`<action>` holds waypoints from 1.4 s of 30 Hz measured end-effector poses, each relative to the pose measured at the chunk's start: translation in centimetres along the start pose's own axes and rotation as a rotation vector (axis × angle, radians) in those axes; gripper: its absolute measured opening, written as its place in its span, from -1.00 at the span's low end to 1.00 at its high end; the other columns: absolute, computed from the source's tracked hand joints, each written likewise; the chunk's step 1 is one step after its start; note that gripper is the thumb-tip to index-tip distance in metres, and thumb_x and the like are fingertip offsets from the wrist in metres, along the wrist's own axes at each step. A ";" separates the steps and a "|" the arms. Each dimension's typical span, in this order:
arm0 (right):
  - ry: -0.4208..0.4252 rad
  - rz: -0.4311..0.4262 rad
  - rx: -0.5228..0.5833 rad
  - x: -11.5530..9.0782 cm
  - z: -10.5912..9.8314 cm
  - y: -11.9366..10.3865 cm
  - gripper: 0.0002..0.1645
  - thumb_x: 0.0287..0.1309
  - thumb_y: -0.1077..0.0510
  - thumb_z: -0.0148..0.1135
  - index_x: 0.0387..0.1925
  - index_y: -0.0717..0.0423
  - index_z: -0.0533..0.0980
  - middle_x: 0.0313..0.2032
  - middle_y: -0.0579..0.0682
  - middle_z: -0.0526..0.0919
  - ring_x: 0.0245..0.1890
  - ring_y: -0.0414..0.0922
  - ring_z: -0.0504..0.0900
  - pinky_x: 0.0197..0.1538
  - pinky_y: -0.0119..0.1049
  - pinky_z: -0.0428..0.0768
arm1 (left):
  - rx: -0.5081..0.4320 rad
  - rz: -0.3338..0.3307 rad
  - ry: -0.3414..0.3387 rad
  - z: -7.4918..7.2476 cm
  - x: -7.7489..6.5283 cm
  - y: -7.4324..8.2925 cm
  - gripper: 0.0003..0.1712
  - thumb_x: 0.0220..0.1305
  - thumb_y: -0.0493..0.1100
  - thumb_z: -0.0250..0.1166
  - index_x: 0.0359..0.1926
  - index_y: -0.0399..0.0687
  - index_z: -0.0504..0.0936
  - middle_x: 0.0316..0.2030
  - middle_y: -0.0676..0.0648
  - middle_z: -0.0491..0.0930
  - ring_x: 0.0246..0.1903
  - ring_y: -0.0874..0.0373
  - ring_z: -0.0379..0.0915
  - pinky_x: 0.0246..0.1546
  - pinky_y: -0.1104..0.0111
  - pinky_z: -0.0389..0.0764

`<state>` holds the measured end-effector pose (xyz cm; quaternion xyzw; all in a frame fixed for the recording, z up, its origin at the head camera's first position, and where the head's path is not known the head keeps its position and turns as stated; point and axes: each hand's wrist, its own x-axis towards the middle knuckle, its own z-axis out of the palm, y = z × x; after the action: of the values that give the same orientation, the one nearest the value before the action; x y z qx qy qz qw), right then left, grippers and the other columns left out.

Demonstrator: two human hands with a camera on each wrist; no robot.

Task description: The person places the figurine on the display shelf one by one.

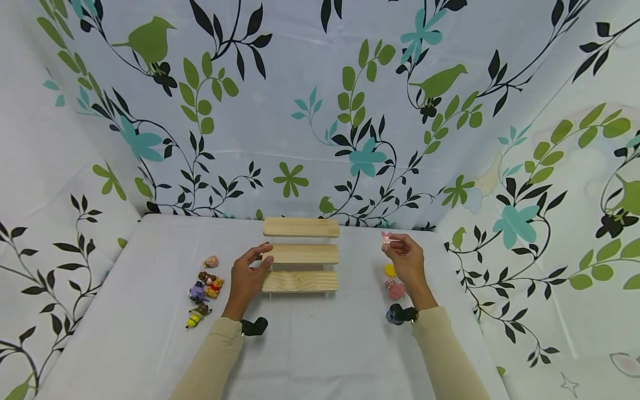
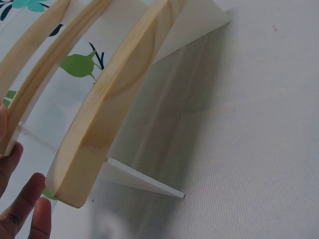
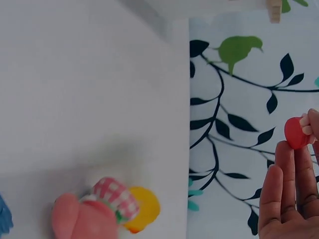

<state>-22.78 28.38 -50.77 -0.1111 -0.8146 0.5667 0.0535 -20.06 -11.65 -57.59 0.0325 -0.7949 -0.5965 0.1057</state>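
Observation:
A small three-tier stand [image 1: 300,254] with light wooden planks and white side supports stands at the table's middle. My left hand [image 1: 248,276] holds the left end of its middle plank [image 2: 50,67], the thumb on the wood; the lower fingers [image 2: 31,196] spread beside the bottom plank [image 2: 107,114]. My right hand [image 1: 407,261] is raised at the table's right side and pinches a little pink figurine [image 1: 386,238] with long ears. In the right wrist view the figurine's red part [image 3: 295,133] faces the camera, and the rest is mostly hidden by fingers.
Several small figurines [image 1: 204,288] cluster at the left, among them a bee-like one [image 1: 196,318]. Below my right hand lie a yellow piece [image 1: 390,270], a pink figurine with a checked part [image 1: 396,290] and a blue one [image 1: 393,315]. Patterned cloth [image 1: 290,111] hangs behind the table.

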 end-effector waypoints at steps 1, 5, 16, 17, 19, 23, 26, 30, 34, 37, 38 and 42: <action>0.000 -0.012 0.005 0.0 0.2 -0.2 -0.56 0.41 0.07 0.42 0.26 -0.09 0.58 0.11 0.09 0.67 0.05 -0.02 0.63 -0.03 -0.56 0.65 | 0.001 -0.001 0.000 0.0 0.0 0.0 -0.61 0.47 0.06 0.40 0.22 0.08 0.74 0.37 0.04 0.63 0.17 -0.01 0.61 -0.06 0.40 0.55; -0.003 -0.049 0.031 -0.2 0.7 -1.0 -0.54 0.42 0.08 0.41 0.28 -0.11 0.55 0.13 0.08 0.67 0.07 -0.02 0.64 0.01 -0.56 0.65 | 0.000 0.004 0.001 0.0 0.0 0.0 -0.61 0.47 0.05 0.39 0.22 0.07 0.74 0.38 0.03 0.62 0.16 -0.02 0.62 -0.07 0.40 0.55; -0.048 -0.181 0.094 -0.7 2.0 -2.2 -0.54 0.35 0.17 0.46 0.23 -0.04 0.58 0.06 0.09 0.71 -0.04 -0.13 0.71 -0.01 -0.46 0.68 | -0.012 0.011 -0.003 -0.1 -0.1 0.3 -0.60 0.45 0.02 0.42 0.23 0.05 0.74 0.37 0.03 0.63 0.15 -0.03 0.63 -0.11 0.45 0.53; -0.054 -0.199 0.099 -0.7 2.2 -2.4 -0.53 0.35 0.18 0.46 0.24 -0.02 0.57 0.07 0.11 0.71 -0.05 -0.14 0.71 -0.01 -0.46 0.68 | -0.010 0.013 -0.003 -0.1 -0.1 0.3 -0.60 0.45 0.02 0.42 0.23 0.06 0.74 0.37 0.03 0.63 0.14 -0.03 0.63 -0.11 0.45 0.54; -0.067 -0.222 0.113 -0.8 2.6 -2.9 -0.52 0.35 0.20 0.46 0.24 0.02 0.57 0.07 0.12 0.72 -0.06 -0.15 0.72 -0.01 -0.46 0.68 | -0.008 0.015 -0.001 -0.1 -0.1 0.3 -0.60 0.45 0.03 0.42 0.23 0.06 0.74 0.37 0.04 0.63 0.14 -0.03 0.63 -0.10 0.44 0.54; -0.093 -0.260 0.115 -0.8 3.7 -3.9 -0.52 0.35 0.21 0.45 0.25 0.03 0.56 0.09 0.12 0.71 -0.03 -0.12 0.72 0.01 -0.46 0.67 | -0.005 0.014 -0.001 -0.2 -0.2 0.2 -0.60 0.46 0.04 0.41 0.23 0.06 0.74 0.37 0.04 0.63 0.15 -0.04 0.62 -0.09 0.42 0.55; -0.101 -0.282 0.108 -0.7 4.6 -4.4 -0.54 0.34 0.20 0.47 0.22 -0.03 0.57 0.08 0.08 0.72 -0.01 -0.09 0.71 0.00 -0.45 0.67 | -0.008 0.014 -0.002 -0.2 -0.2 0.2 -0.60 0.45 0.04 0.42 0.22 0.07 0.74 0.37 0.03 0.63 0.16 -0.05 0.62 -0.09 0.42 0.55; -0.108 -0.297 0.115 -0.4 5.9 -4.9 -0.56 0.33 0.22 0.47 0.19 -0.04 0.58 0.05 0.05 0.74 -0.01 -0.07 0.71 0.00 -0.43 0.66 | -0.011 0.022 0.000 -0.1 -0.2 0.1 -0.61 0.44 0.04 0.43 0.22 0.08 0.75 0.37 0.03 0.63 0.15 -0.05 0.63 -0.11 0.43 0.55; -0.124 -0.305 0.116 -0.3 7.1 -5.3 -0.55 0.33 0.22 0.47 0.20 0.00 0.58 0.05 0.05 0.74 0.01 -0.05 0.70 0.01 -0.42 0.64 | -0.009 0.032 0.005 -0.1 -0.2 0.1 -0.62 0.45 0.01 0.42 0.21 0.07 0.75 0.36 0.01 0.64 0.13 -0.04 0.64 -0.13 0.44 0.56; -0.139 -0.310 0.116 -0.2 7.9 -5.5 -0.55 0.34 0.21 0.46 0.21 0.03 0.57 0.07 0.07 0.73 0.03 -0.03 0.68 0.03 -0.40 0.62 | -0.005 0.033 0.006 0.0 -0.2 0.1 -0.62 0.45 0.00 0.42 0.21 0.07 0.75 0.36 0.02 0.64 0.12 -0.03 0.64 -0.13 0.46 0.57; -0.144 -0.309 0.118 -0.2 8.2 -5.6 -0.55 0.35 0.20 0.46 0.21 0.02 0.57 0.07 0.07 0.72 0.04 -0.03 0.67 0.03 -0.40 0.62 | -0.003 0.031 0.004 0.0 -0.2 0.1 -0.62 0.46 -0.01 0.42 0.22 0.07 0.75 0.36 0.02 0.64 0.12 -0.02 0.64 -0.13 0.46 0.57; -0.157 -0.315 0.133 -0.3 9.4 -6.1 -0.56 0.34 0.20 0.46 0.19 0.00 0.57 0.07 0.09 0.72 0.03 -0.02 0.68 0.04 -0.41 0.62 | 0.007 0.016 -0.001 -0.1 -0.2 0.2 -0.62 0.45 0.03 0.42 0.22 0.10 0.75 0.36 0.04 0.64 0.14 -0.02 0.64 -0.11 0.44 0.57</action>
<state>-25.21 17.73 -48.40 0.0660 -0.7843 0.6110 0.0850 -19.82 -11.65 -57.36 0.0260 -0.7973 -0.5930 0.1097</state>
